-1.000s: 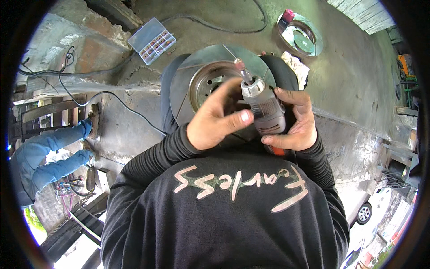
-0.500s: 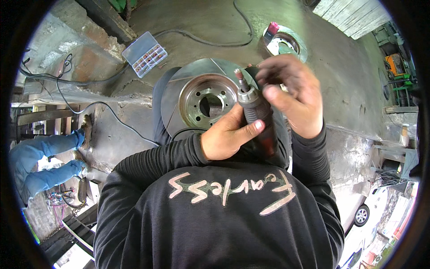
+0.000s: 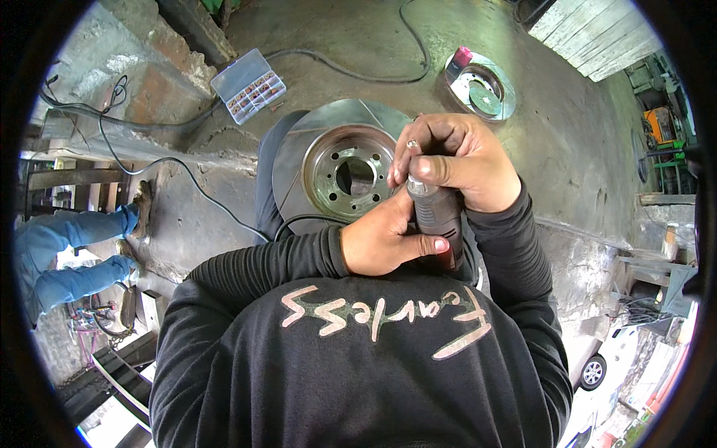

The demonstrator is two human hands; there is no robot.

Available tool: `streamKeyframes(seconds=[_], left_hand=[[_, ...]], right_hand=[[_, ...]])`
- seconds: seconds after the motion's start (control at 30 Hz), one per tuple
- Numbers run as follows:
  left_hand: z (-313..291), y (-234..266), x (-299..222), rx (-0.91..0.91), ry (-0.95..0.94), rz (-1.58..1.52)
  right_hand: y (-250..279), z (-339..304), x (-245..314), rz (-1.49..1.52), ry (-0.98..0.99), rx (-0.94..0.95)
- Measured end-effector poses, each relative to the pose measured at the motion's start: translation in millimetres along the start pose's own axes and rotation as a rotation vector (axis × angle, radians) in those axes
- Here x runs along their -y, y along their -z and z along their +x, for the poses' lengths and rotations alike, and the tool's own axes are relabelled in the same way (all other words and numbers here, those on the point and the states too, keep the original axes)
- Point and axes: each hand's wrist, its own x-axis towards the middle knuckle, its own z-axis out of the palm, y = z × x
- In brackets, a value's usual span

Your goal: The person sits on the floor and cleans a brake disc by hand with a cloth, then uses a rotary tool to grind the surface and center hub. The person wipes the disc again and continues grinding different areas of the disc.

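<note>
My left hand [image 3: 382, 237] is closed round the body of a dark grey and red die grinder [image 3: 439, 212], its thumb lying across the front. The tool's nose points away from me. At the nose my right hand [image 3: 472, 160] pinches the collet area with thumb and curled fingers, and a small tip [image 3: 412, 146] sticks out just past the thumb. Whatever else sits between those fingers is hidden. Across my lap rests a slotted brake disc [image 3: 293, 168], hub side up, left of the tool and apart from my right hand.
An opened clear plastic case [image 3: 254, 95] of small grinding bits lies at the far left. A second brake disc [image 3: 494, 103] with a red box [image 3: 461, 57] on it lies far right. Cables [image 3: 179, 166] cross the floor. Another person's jeans-clad legs [image 3: 82, 228] show at left.
My right hand has moved down and left from beside the tool and closed on its nose. The left hand keeps its hold on the die grinder.
</note>
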Motion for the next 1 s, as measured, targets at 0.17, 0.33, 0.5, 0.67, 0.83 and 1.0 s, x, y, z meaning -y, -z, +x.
streamKeyframes(seconds=[0.17, 0.33, 0.5, 0.67, 0.83, 1.0], left_hand=[[-3.4, 6.0, -4.2, 0.110, 0.079, 0.093], [-5.5, 4.8, 0.4, 0.073, 0.076, 0.145], [-5.4, 4.2, 2.4, 0.042, 0.131, -0.044], [-6.9, -0.2, 5.8, -0.049, 0.065, -0.055], [-6.0, 5.5, 4.8, 0.052, 0.085, -0.027], [-7.8, 0.5, 10.3, -0.079, 0.027, -0.002]], right_hand=[[3.8, 0.2, -6.4, 0.142, -0.007, 0.113], [-0.5, 2.3, -1.7, 0.171, 0.035, 0.132], [1.4, 4.5, -7.8, 0.101, 0.013, 0.051], [-1.0, 4.2, -9.0, 0.218, -0.019, 0.032], [0.4, 5.2, -14.3, 0.098, 0.071, 0.082], [-1.1, 7.7, -14.9, 0.212, -0.038, -0.004]])
